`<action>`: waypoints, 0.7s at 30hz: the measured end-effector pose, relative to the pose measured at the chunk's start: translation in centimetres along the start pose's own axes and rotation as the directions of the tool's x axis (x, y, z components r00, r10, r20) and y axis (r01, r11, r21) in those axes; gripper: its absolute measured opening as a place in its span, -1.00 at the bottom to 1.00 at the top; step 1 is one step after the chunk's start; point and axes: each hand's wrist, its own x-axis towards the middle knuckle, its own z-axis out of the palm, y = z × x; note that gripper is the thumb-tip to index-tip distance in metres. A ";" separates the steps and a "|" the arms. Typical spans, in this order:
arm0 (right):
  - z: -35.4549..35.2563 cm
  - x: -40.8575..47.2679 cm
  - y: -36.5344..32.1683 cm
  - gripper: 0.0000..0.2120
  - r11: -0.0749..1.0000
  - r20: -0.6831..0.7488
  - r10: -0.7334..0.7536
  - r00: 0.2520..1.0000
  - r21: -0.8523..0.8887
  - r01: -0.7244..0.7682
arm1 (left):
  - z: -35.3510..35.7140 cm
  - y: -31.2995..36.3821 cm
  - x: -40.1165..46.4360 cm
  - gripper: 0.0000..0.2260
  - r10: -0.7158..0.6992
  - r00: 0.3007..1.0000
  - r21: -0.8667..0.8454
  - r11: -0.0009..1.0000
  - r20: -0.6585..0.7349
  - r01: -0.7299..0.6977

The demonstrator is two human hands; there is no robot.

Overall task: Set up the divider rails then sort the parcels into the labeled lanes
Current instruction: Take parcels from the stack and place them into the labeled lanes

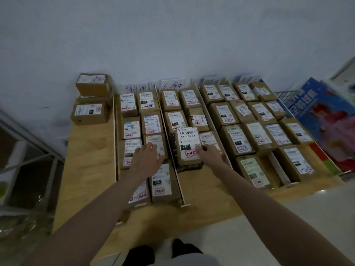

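A wooden board (90,169) on the floor is split into lanes by white divider rails (177,169), with handwritten label cards (135,88) against the wall. Several brown parcels fill the lanes. My right hand (210,155) grips the near right corner of a parcel labelled 070 (187,144), which is tilted up in the second lane. My left hand (145,157) rests with spread fingers on a parcel (155,144) in the first lane.
Three unsorted parcels (90,104) are stacked at the board's far left. A blue printed carton (324,116) lies to the right, a wire rack (284,96) behind it. A metal frame (28,143) stands at the left. My feet show below.
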 end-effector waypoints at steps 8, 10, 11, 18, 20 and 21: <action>-1.8 -2.7 6.1 -0.77 0.997 0.023 -0.075 0.997 0.037 0.074 | 4.7 5.1 -3.3 -0.48 -0.066 0.997 0.021 0.998 0.030 0.065; -1.9 -3.4 7.6 -0.78 0.997 0.041 -0.075 0.996 0.031 0.074 | 5.4 6.1 -4.1 -0.49 -0.072 0.997 0.029 0.997 0.031 0.071; -1.9 -3.7 8.2 -0.79 0.997 0.050 -0.076 0.996 0.033 0.074 | 5.7 6.5 -4.4 -0.49 -0.076 0.996 0.038 0.996 0.036 0.075; -1.2 -5.2 12.4 -0.85 0.996 0.107 0.002 0.994 0.086 -0.012 | 6.8 7.9 -6.1 -0.50 -0.091 0.996 0.038 0.995 0.004 0.091; -0.9 -4.9 13.4 -0.83 0.998 0.130 0.034 0.991 0.055 -0.041 | 6.9 7.9 -6.2 -0.50 -0.105 0.994 0.025 0.994 -0.003 0.105; -0.8 -4.7 13.7 -0.83 0.998 0.143 0.050 0.989 0.040 -0.057 | 7.0 7.7 -6.3 -0.50 -0.112 0.994 0.021 0.993 -0.011 0.112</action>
